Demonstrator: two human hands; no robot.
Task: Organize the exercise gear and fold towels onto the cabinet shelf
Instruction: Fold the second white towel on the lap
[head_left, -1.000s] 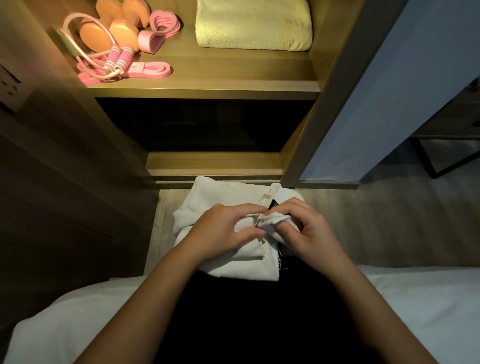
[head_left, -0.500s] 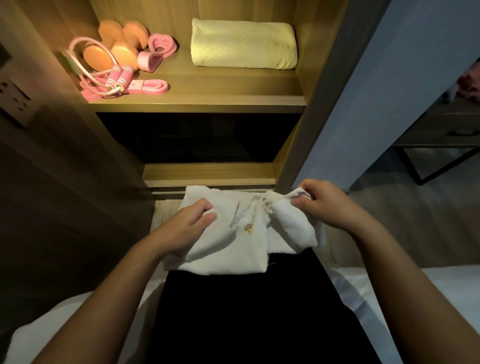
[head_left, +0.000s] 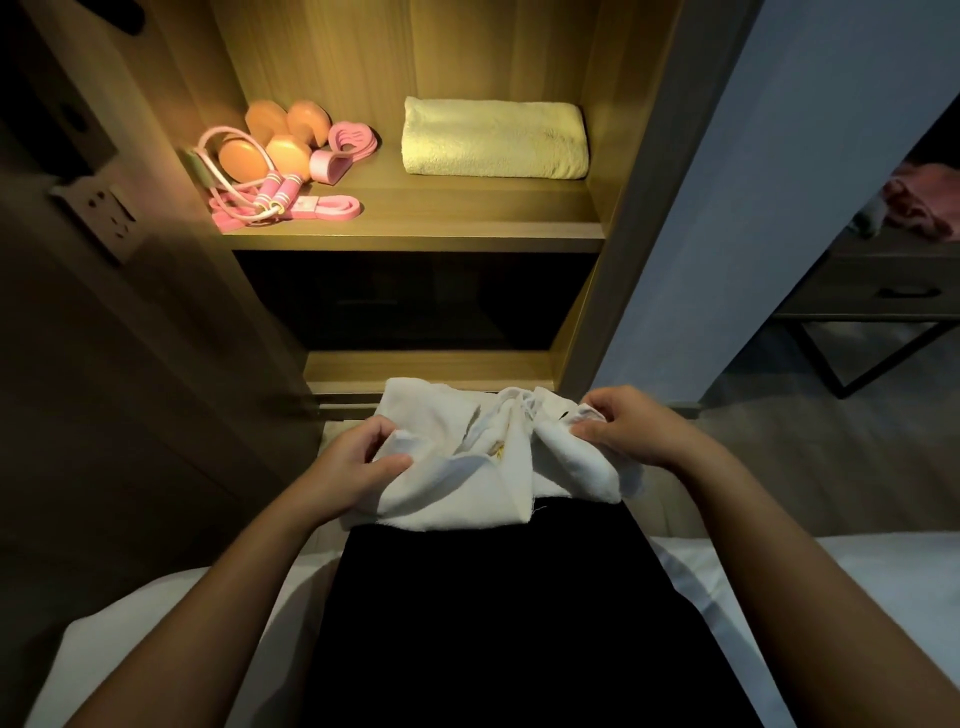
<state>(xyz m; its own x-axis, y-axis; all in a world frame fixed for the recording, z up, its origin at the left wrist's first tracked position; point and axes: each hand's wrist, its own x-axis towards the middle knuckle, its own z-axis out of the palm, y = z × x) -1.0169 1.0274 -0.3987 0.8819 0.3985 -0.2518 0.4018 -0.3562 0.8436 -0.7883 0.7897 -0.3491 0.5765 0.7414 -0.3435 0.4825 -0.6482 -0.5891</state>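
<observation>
A white towel (head_left: 457, 488) lies crumpled over my lap in front of the cabinet. My left hand (head_left: 353, 462) grips its left edge and my right hand (head_left: 623, 428) pinches its right corner, spreading it apart. On the lit cabinet shelf (head_left: 441, 234) a folded pale yellow towel (head_left: 496, 137) lies at the right. At the shelf's left sit orange dumbbells (head_left: 270, 140), a pink jump rope (head_left: 260, 200), a pink resistance band (head_left: 332, 205) and a pink heart-shaped grip (head_left: 345, 148).
A dark compartment (head_left: 405, 301) sits below the lit shelf. A wall socket (head_left: 104, 213) is on the left panel. White bedding (head_left: 857, 587) lies under me, and a dark table with pink cloth (head_left: 919, 200) stands at the right.
My hands moved apart from the towel's middle to its left and right sides, opening the cloth. The view tilted up, showing more of the shelf.
</observation>
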